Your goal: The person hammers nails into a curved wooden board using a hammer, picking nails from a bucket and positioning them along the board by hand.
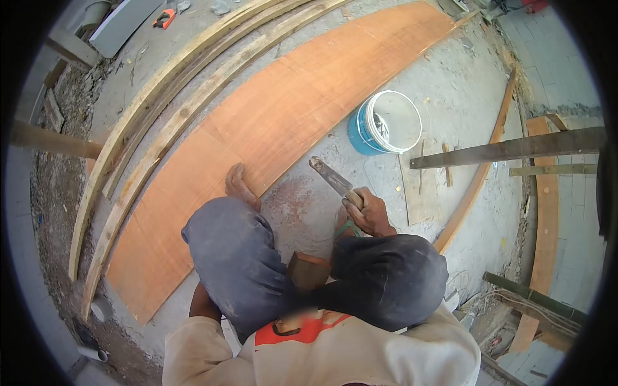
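Note:
My left hand rests on the near edge of a long reddish plywood sheet, beside my left knee. Its fingers are stretched out and hold nothing. In front of my right knee, my right hand is closed round the handle of a machete-like tool. The tool's metal blade points forward and left, above the concrete floor, just off the sheet's edge. Part of the handle is hidden by my fingers. A small wooden block sits between my legs.
A blue bucket with a white rim stands ahead on the right. Long lumber strips lie beyond the sheet. An orange-handled saw is at the far left. A wooden beam juts in from the right, near a thin board.

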Available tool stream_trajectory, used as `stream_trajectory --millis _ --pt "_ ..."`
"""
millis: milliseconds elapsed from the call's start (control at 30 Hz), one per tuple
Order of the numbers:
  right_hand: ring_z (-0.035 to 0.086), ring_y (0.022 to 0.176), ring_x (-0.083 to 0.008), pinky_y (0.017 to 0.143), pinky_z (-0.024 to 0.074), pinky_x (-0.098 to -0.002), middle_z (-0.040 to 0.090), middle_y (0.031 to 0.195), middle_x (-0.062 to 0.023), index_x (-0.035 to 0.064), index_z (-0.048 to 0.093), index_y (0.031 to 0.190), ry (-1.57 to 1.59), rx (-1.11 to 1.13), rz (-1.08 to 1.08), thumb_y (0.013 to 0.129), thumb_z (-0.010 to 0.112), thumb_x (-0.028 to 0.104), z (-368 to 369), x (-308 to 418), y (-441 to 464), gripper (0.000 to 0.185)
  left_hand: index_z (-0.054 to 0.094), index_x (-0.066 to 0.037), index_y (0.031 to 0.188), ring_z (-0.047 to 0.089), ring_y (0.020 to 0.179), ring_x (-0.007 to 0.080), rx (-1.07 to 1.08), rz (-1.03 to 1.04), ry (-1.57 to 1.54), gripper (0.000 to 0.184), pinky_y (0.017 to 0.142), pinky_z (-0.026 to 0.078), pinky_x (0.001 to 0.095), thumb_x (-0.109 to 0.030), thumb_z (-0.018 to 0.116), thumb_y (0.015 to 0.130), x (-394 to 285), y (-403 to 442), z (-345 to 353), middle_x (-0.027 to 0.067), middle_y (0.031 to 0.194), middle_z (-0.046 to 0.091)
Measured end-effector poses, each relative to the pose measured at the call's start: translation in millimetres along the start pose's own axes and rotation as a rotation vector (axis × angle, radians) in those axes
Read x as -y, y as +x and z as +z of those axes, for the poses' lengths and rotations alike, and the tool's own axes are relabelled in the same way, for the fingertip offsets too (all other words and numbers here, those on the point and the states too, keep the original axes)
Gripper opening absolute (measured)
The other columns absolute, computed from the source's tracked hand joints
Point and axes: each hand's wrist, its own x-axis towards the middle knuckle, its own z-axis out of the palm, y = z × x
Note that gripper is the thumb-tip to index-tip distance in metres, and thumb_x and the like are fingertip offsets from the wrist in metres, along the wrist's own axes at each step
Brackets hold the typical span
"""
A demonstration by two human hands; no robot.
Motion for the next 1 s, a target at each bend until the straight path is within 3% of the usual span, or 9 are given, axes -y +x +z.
stream_trajectory --millis 233,300,433,500,633,700,767,867,1000 --pt "0.073 0.103 -0.0402 0.088 0.0573 -0.0524 0.074 0.111 -0.0193 0.0055 0.065 0.121 -0.327 -0.101 0.518 0.089 0.087 0.035 1 -102 -79 0.049 0.060 -0.005 0.140 0.066 0.126 0.0295 0.077 -0.071 -0.065 0.040 0.110 0.049 0.0431 -0.002 0.066 0.100 15 1 1 0.0149 0.135 0.068" --pt "0.071 0.100 -0.0395 0.088 0.0576 -0.0506 0.072 0.115 -0.0199 0.0035 0.065 0.124 -0.414 -0.174 0.435 0.089 0.088 0.038 5 -131 -82 0.054 0.060 -0.005 0.140 0.066 0.126 0.0289 0.105 -0.096 -0.088 0.039 0.109 0.050 0.0425 -0.003 0.066 0.101 20 2 0 0.0147 0.134 0.068" --pt "0.070 0.094 -0.0298 0.086 0.0584 -0.0418 0.071 0.110 -0.0189 -0.0027 0.062 0.136 0.037 -0.354 0.379 0.097 0.082 0.044 -36 -101 -14 0.065 0.060 -0.005 0.139 0.067 0.124 0.0278 0.172 -0.167 -0.127 0.038 0.108 0.051 0.0413 -0.003 0.065 0.102 41 2 -2 0.0145 0.133 0.069" --pt "0.071 0.093 -0.0269 0.085 0.0583 -0.0397 0.071 0.108 -0.0188 -0.0032 0.063 0.134 0.895 -0.514 0.600 0.099 0.079 0.044 -59 -84 32 0.061 0.060 -0.005 0.139 0.067 0.123 0.0273 0.225 -0.216 -0.169 0.037 0.107 0.051 0.0407 -0.003 0.065 0.102 53 3 -4 0.0144 0.133 0.069" --pt "0.072 0.091 -0.0323 0.088 0.0590 -0.0428 0.073 0.106 -0.0195 -0.0013 0.063 0.136 0.903 -0.490 0.538 0.100 0.077 0.042 -62 -125 57 0.058 0.060 -0.004 0.139 0.068 0.122 0.0262 0.401 -0.414 -0.389 0.036 0.106 0.052 0.0395 -0.004 0.065 0.103 83 14 -15 0.0142 0.132 0.070" --pt "0.071 0.103 -0.0379 0.093 0.0594 -0.0493 0.072 0.113 -0.0216 0.0026 0.060 0.141 0.046 -0.064 0.501 0.096 0.080 0.039 -54 -136 29 0.061 0.060 -0.004 0.138 0.069 0.121 0.0256 0.576 -0.496 -0.528 0.035 0.105 0.053 0.0390 -0.004 0.065 0.104 88 39 -23 0.0140 0.131 0.070" --pt "0.067 0.114 -0.0434 0.096 0.0583 -0.0560 0.068 0.122 -0.0217 0.0063 0.057 0.143 -0.210 0.129 0.366 0.087 0.085 0.033 -19 -161 -21 0.068 0.060 -0.003 0.138 0.069 0.120 0.0246 0.775 -0.498 -0.558 0.034 0.104 0.053 0.0379 -0.006 0.065 0.105 60 86 -26 0.0142 0.131 0.070" --pt "0.064 0.122 -0.0445 0.096 0.0581 -0.0586 0.062 0.126 -0.0220 0.0038 0.056 0.136 -0.286 0.266 0.507 0.078 0.088 0.027 -2 -145 -47 0.070 0.060 -0.002 0.136 0.069 0.118 0.0224 1.050 -0.427 -0.566 0.032 0.102 0.055 0.0356 -0.013 0.067 0.107 -13 174 -3 0.0150 0.130 0.071" --pt "0.067 0.116 -0.0482 0.095 0.0582 -0.0599 0.065 0.127 -0.0254 -0.0006 0.056 0.126 -0.306 0.297 0.588 0.080 0.083 0.024 7 -148 -31 0.059 0.056 0.004 0.145 0.067 0.129 0.0293 1.698 -0.240 -0.471 0.062 0.110 0.054 0.0402 -0.040 0.073 0.106 -103 235 57 0.0215 0.137 0.068"
